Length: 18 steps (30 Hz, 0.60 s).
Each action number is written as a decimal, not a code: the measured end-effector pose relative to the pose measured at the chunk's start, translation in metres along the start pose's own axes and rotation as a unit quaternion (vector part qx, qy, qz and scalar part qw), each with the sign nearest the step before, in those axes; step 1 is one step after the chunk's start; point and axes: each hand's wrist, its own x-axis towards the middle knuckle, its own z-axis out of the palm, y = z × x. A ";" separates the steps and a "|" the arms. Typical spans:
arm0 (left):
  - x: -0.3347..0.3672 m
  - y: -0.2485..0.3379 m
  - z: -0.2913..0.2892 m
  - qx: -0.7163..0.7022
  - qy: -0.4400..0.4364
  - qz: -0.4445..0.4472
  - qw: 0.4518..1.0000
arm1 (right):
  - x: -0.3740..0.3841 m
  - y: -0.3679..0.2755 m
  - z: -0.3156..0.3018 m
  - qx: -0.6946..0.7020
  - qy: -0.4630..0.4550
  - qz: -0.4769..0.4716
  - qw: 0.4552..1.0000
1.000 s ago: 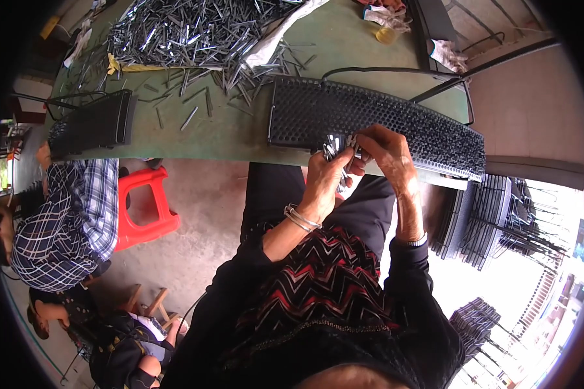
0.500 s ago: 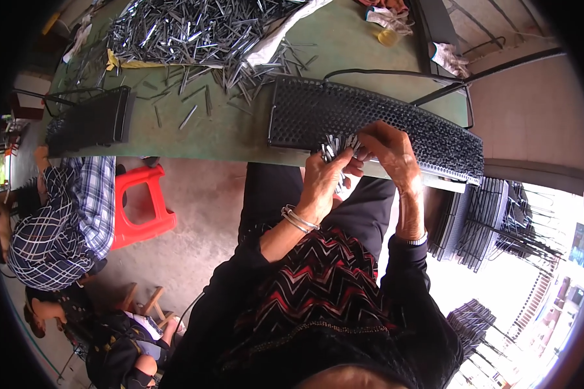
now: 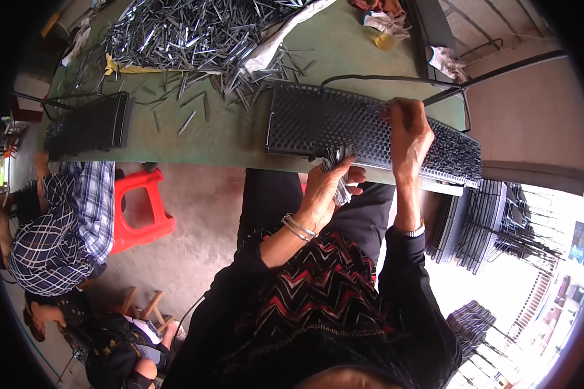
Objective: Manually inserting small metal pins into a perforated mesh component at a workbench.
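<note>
A bunch of thin metal strips (image 3: 339, 185) is clasped in my left hand (image 3: 322, 188), just off the table's front edge. My right hand (image 3: 410, 133) is over a black perforated rack (image 3: 331, 120), its fingers pinched together at the holes near the far edge. Whatever sits between those fingertips is too small to make out. The rack's right part is filled with dark upright pieces (image 3: 451, 155), while open holes show across its left and middle. A large heap of similar metal strips (image 3: 182, 35) lies at the far side of the green table (image 3: 240, 139).
Loose strips (image 3: 187, 122) are scattered before the heap. A second black rack (image 3: 87, 126) stands at the left, near another person in a checked garment (image 3: 52, 246). A red stool (image 3: 143, 207) is on the floor. Stacked racks (image 3: 470, 223) stand to my right. Gloves (image 3: 386, 24) lie at the back.
My right hand has moved away from the bunch in my left hand, up and right onto the rack. The left hand has dropped slightly, still holding the strips.
</note>
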 end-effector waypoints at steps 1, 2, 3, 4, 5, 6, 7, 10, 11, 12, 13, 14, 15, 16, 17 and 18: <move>0.003 -0.002 0.000 0.000 -0.002 0.000 1.000 | 0.002 0.007 0.005 -0.045 0.029 -0.037 0.998; 0.003 -0.004 0.001 -0.030 0.002 -0.007 1.000 | 0.004 0.016 0.008 -0.063 0.030 -0.045 0.997; 0.004 -0.005 0.001 -0.061 0.007 -0.015 0.998 | 0.005 0.023 0.010 -0.063 0.031 -0.046 0.997; 0.003 -0.003 0.001 -0.061 0.006 -0.014 0.998 | 0.005 0.026 0.013 -0.091 0.029 -0.064 0.993; 0.002 -0.001 0.000 -0.053 -0.005 -0.029 0.998 | 0.006 0.028 0.014 -0.120 0.028 -0.081 0.989; 0.002 0.000 0.000 -0.046 -0.016 -0.043 0.998 | 0.004 0.029 0.013 -0.118 0.031 -0.073 0.990; 0.002 -0.001 -0.002 -0.046 -0.015 -0.042 0.998 | 0.003 0.028 0.013 -0.117 0.030 -0.074 0.990; 0.003 -0.004 -0.006 -0.037 -0.023 -0.025 0.999 | 0.002 0.027 0.012 -0.128 0.025 -0.064 0.989; 0.003 -0.004 -0.007 -0.029 -0.028 -0.027 0.999 | 0.002 0.027 0.012 -0.138 0.028 -0.062 0.988; 0.003 -0.004 -0.007 -0.021 -0.033 -0.029 0.999 | 0.001 0.027 0.011 -0.148 0.031 -0.061 0.987; 0.003 -0.004 -0.006 -0.021 -0.033 -0.029 0.999 | 0.001 0.028 0.012 -0.147 0.031 -0.062 0.987; 0.002 -0.004 -0.005 -0.024 -0.030 -0.023 0.999 | 0.000 0.030 0.014 -0.136 0.026 -0.047 0.989; 0.002 -0.004 -0.004 -0.026 -0.028 -0.016 0.999 | -0.001 0.031 0.015 -0.124 0.020 -0.032 0.992; 0.002 -0.003 -0.005 -0.026 -0.028 -0.015 0.999 | -0.002 0.029 0.016 -0.123 0.020 -0.033 0.992; 0.003 -0.003 -0.006 -0.029 -0.037 -0.015 0.999 | -0.003 0.026 0.018 -0.122 0.015 -0.023 0.992; 0.004 -0.002 -0.007 -0.032 -0.046 -0.016 0.998 | -0.003 0.024 0.019 -0.121 0.011 -0.013 0.993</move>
